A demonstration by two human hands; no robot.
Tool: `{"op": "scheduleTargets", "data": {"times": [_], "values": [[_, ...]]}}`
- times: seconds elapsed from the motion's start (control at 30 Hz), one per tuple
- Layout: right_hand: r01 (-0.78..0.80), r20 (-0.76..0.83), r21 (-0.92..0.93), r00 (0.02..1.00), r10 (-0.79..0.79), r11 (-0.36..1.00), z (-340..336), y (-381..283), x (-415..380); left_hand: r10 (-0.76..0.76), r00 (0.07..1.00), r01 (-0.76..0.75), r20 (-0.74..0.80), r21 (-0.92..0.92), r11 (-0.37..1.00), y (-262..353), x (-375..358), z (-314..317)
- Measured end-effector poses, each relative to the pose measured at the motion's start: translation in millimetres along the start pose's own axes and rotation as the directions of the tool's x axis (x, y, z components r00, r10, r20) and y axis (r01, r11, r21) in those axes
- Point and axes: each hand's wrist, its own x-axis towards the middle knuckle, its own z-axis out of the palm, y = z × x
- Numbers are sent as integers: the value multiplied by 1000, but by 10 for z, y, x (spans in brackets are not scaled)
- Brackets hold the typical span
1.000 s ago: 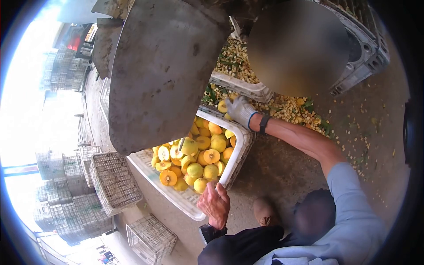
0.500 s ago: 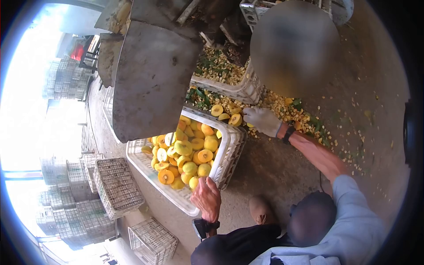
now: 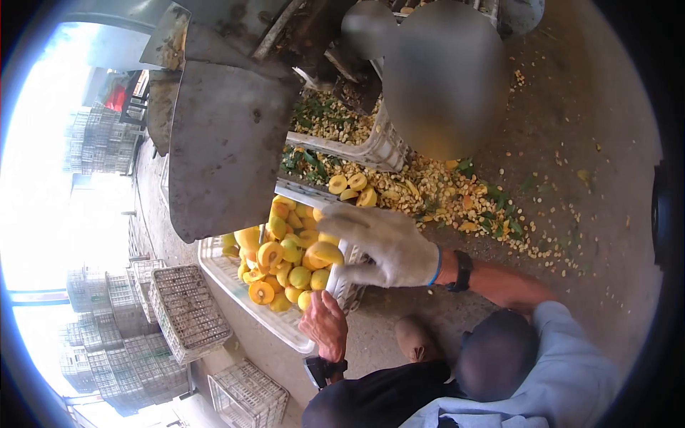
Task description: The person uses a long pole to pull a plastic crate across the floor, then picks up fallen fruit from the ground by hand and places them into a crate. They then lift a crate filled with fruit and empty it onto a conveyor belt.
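Note:
A white plastic crate (image 3: 250,314) is full of halved and whole yellow-orange fruit (image 3: 270,255). My left hand (image 3: 325,326), bare with a dark watch at the wrist, lies at the crate's near edge with its fingers curled; what it grips there is hard to make out. Above the crate's right side is my right hand (image 3: 382,242) in a pale glove, thumb and fingers apart, with a fruit half close to the fingertips. A few fruit halves (image 3: 347,187) lie beyond the crate among pits and leaves. A grey metal chute (image 3: 225,150) hangs over the crate's far left part.
Pits and leaves (image 3: 457,203) are scattered on the floor to the right. Another crate (image 3: 385,146) of pits stands beyond. Empty crates (image 3: 189,310) and stacked crates (image 3: 107,314) are at the left. A blurred round grey shape (image 3: 446,78) covers part of the upper view.
My right hand has moved from the loose fruit halves beyond the crate back over the crate's right side, and its fingers have spread. My left hand stays at the near edge. The view has shifted slightly.

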Motion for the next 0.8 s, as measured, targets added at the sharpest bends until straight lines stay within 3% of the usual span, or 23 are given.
{"op": "scheduleTargets", "data": {"times": [0.1,0.17,0.27,0.3,0.43,0.53,0.57,0.67,0.77,0.8], "values": [[-123,-122,-84,986,113,989,113,625,-155,-7,1000,7,8,-12,1000,2,9,-10],[-294,-3,-290,952,306,911,185,1068,-263,-2,1000,2,-5,-18,1000,42,28,-23],[6,247,-623,950,189,782,451,1690,-278,-4,1000,4,18,-9,1000,17,23,-28],[63,389,-639,886,251,767,571,1834,-260,-7,1000,7,30,-7,1000,8,23,-23],[411,464,-682,882,-75,605,1020,2310,-168,-9,1000,9,15,-33,999,-15,25,5],[343,525,-597,851,29,725,1105,2417,-66,4,1000,-3,21,-26,1000,-8,42,-15],[240,494,-519,867,59,820,1079,2407,-40,9,1000,-9,13,-31,999,-16,42,0],[217,579,-574,790,204,789,1031,2269,-16,11,1000,-10,1,-24,1000,-3,43,-9],[143,535,-516,824,187,844,837,2097,-129,-18,1000,19,11,-45,999,0,30,1],[32,458,-494,859,229,869,745,2018,-175,-17,1000,17,8,-38,999,-2,31,4]]}}
